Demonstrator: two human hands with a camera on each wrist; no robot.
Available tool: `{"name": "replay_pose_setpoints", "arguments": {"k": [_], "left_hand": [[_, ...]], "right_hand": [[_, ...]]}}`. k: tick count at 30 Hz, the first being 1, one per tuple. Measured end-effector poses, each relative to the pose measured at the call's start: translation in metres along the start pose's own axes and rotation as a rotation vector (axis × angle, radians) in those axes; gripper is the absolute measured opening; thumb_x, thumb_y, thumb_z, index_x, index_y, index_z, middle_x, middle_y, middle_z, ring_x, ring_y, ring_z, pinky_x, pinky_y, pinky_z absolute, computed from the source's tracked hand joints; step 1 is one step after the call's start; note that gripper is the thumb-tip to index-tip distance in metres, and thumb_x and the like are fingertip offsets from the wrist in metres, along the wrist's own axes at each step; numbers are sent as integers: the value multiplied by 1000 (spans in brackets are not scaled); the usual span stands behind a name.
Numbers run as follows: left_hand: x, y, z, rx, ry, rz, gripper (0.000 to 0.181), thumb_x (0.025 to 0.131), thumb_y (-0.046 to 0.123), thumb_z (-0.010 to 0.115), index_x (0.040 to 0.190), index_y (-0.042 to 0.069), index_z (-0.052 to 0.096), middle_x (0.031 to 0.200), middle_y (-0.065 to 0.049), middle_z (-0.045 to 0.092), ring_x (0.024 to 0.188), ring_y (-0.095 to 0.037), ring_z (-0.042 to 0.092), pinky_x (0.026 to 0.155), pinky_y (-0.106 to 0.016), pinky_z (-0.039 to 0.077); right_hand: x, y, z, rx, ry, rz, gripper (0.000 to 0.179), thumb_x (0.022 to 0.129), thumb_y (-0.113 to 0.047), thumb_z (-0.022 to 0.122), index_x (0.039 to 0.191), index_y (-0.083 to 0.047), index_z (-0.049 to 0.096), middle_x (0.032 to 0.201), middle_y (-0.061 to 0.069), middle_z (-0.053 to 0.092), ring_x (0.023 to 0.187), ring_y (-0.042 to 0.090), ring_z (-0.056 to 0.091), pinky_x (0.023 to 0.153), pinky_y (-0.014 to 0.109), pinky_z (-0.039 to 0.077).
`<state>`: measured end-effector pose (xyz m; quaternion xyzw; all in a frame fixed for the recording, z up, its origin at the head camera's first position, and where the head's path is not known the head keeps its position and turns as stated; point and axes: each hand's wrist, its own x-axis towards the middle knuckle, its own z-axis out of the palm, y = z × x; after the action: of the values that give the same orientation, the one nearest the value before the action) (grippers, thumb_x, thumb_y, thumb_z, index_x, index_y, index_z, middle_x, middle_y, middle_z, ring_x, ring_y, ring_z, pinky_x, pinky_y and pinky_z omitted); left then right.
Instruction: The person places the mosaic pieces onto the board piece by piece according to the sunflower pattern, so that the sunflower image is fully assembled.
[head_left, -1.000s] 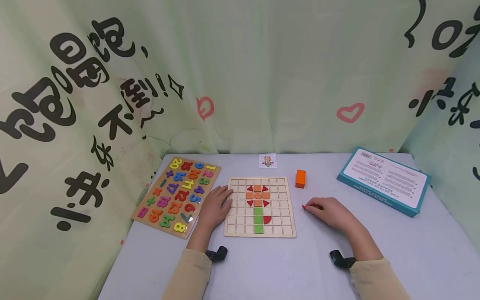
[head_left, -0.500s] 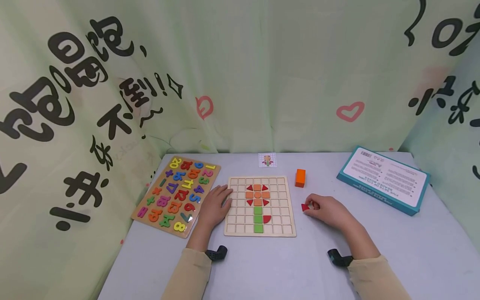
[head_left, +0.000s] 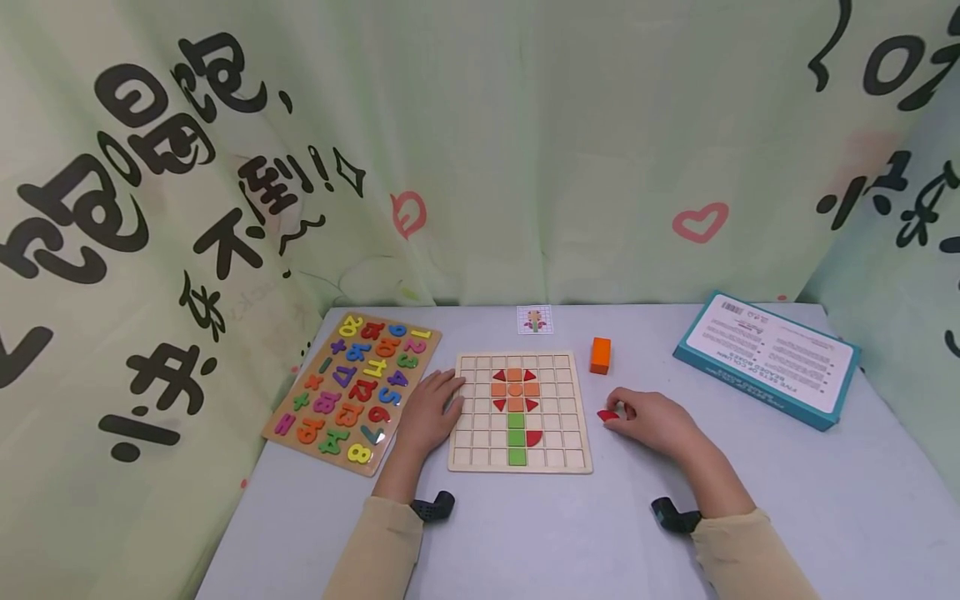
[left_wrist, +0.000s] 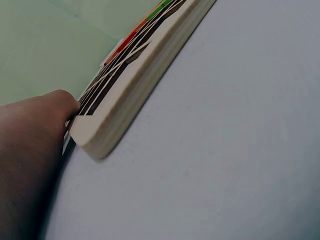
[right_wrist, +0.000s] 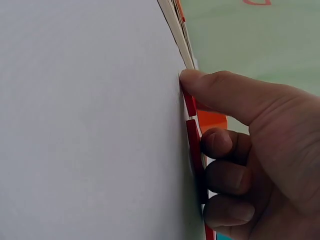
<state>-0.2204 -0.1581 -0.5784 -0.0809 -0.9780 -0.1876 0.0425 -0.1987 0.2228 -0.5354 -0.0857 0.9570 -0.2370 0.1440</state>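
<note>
A wooden grid board lies mid-table, bearing red triangles, orange squares and a round piece, green squares and a red quarter-round piece. My left hand rests along its left edge, fingers extended; in the left wrist view a thumb touches the board's corner. Right of the board, my right hand holds a small red piece low at the tabletop between thumb and curled fingers. In the right wrist view, another red piece lies under the curled fingers; the exact shapes are partly hidden.
A number and symbol puzzle board lies at the left. Behind the grid board is a small pattern card. An orange block or stack stands beyond the right hand, and a blue-edged box lies at the right.
The red piece at my right fingertips has turned from edge-on to showing its face, then tipped flatter. That hand has shifted slightly left. The left hand has stayed put.
</note>
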Motion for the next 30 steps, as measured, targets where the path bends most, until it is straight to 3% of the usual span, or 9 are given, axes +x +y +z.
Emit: {"name": "replay_pose_setpoints", "arguments": {"k": [6, 13, 20, 30], "left_hand": [[0, 0, -1, -5, 9, 12, 45, 100, 42, 51, 142, 27, 54, 154, 3, 46, 148, -23, 34, 121, -48, 31], [0, -2, 1, -6, -3, -3, 45, 100, 43, 50, 143, 29, 52, 155, 5, 44, 149, -22, 31, 121, -47, 30], [0, -2, 2, 8, 9, 6, 46, 100, 43, 50, 143, 29, 53, 154, 4, 45, 149, -22, 33, 121, -47, 31], [0, -2, 1, -6, -3, 0, 46, 100, 43, 50, 143, 29, 53, 155, 5, 45, 149, -22, 32, 121, -47, 30]], "right_hand": [[0, 0, -1, 36, -10, 12, 27, 91, -29, 69, 117, -24, 64, 73, 3, 50, 72, 17, 50, 58, 27, 39], [0, 1, -2, 58, -7, 19, 23, 90, -29, 69, 111, -20, 63, 71, 2, 49, 71, 17, 50, 57, 27, 39], [-1, 0, -5, 47, 11, 10, 26, 91, -30, 69, 114, -18, 63, 72, 2, 51, 71, 17, 50, 57, 27, 40], [2, -19, -8, 65, 18, -71, 26, 92, -30, 69, 114, -18, 62, 70, 0, 51, 64, 16, 49, 53, 24, 38]]}}
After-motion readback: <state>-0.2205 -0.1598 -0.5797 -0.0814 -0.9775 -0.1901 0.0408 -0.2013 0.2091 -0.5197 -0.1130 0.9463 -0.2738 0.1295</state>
